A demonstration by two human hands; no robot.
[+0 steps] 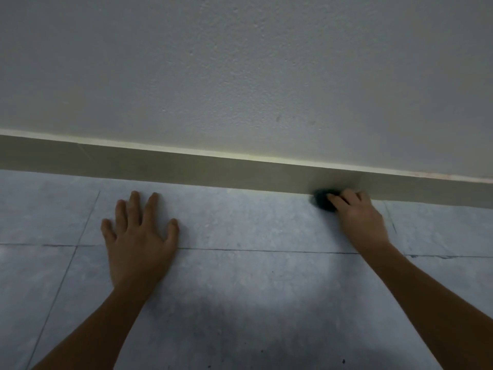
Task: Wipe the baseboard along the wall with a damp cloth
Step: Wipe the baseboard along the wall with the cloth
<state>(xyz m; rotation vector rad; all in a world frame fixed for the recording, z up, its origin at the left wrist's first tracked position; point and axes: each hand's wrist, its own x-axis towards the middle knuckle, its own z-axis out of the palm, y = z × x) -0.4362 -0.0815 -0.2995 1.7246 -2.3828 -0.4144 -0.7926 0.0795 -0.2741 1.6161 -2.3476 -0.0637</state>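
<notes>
A beige baseboard (186,166) runs across the view where the white wall meets the floor. My right hand (360,217) grips a dark bunched cloth (322,200) and holds it against the foot of the baseboard at the right. Most of the cloth is hidden under my fingers. My left hand (138,236) lies flat on the floor with its fingers spread, a short way in front of the baseboard, holding nothing.
The floor (253,276) is pale grey-blue tile with thin dark grout lines. A textured white wall (240,76) fills the upper half of the view. A few small dark specks lie on the tiles near the bottom edge.
</notes>
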